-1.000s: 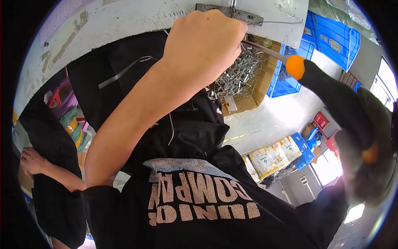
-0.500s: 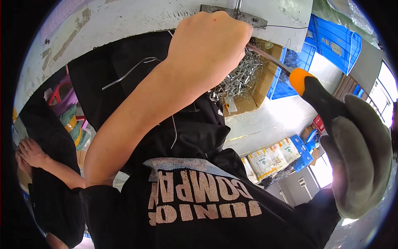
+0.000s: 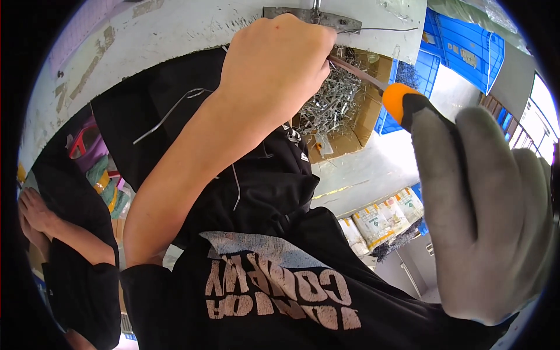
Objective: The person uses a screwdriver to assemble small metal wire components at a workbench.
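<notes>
My bare left hand (image 3: 274,70) is raised to the edge of a white table (image 3: 175,29), its fingers curled shut just under a grey metal bracket (image 3: 309,14). A thin wire (image 3: 379,29) sticks out to the right from those fingers; the gripped part is hidden. My right hand (image 3: 484,216), in a grey glove, grips a screwdriver (image 3: 402,102) with an orange and black handle. Its metal shaft runs up and left, and the tip meets my left fingers.
A cardboard box (image 3: 356,125) full of bent metal wire pieces sits below the table edge. Blue crates (image 3: 461,52) stand at the upper right, and printed bags (image 3: 385,219) lie on the floor. Another person's arm (image 3: 46,224) is at the far left. A loose wire (image 3: 169,114) lies on black cloth.
My gloved right hand has come closer and fills more of the right side, the screwdriver still pointing at my left fingers. My left hand has stayed at the bracket.
</notes>
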Demonstrator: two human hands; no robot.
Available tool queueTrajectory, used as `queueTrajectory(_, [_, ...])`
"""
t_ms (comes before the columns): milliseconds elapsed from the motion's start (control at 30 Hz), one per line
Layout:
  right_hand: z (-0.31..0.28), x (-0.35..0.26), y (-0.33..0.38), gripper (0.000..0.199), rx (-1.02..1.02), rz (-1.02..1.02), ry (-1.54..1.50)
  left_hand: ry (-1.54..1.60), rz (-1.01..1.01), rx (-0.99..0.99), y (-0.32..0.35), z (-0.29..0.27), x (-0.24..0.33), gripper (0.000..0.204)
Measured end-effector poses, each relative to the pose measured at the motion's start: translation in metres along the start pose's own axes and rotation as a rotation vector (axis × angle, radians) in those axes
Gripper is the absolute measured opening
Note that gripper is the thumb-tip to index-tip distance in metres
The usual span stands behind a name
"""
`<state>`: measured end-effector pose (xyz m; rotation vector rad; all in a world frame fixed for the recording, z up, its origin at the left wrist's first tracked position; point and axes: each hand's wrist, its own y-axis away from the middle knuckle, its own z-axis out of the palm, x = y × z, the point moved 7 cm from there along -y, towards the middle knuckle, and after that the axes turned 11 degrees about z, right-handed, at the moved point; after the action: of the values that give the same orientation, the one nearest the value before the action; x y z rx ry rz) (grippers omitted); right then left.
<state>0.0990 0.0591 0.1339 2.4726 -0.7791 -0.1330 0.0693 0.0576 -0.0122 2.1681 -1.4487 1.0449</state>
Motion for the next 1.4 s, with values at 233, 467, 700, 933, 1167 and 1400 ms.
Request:
queueTrajectory(233, [-0.123,0.225,0.1,0.033,-0.015,0.025,0.011,0.047,0.001,0.022,0.001,-0.002,0.0,0.012])
queueTrajectory(467, [-0.044,0.099,0.046,0.033,-0.033,0.1,-0.016,0.066,-0.038,-0.062,-0.004,0.005,0.003,0.013])
queueTrajectory(700, [-0.028,0.058,0.027,0.034,0.011,0.151,-0.015,0.047,-0.02,-0.028,-0.001,0.001,0.005,0.014])
queueTrajectory(933, [-0.031,0.128,0.02,0.034,-0.033,0.266,-0.362,0.049,-0.015,0.025,0.0,0.003,0.002,0.015])
queueTrajectory(1167, [0.064,0.226,0.006,0.041,0.425,0.468,-0.935,0.195,-0.116,0.061,0.0,-0.008,0.009,0.013])
queueTrajectory(1400, [0.125,0.172,-0.077,0.036,0.663,0.259,-0.722,0.655,-0.109,0.322,0.031,-0.036,0.011,0.019])
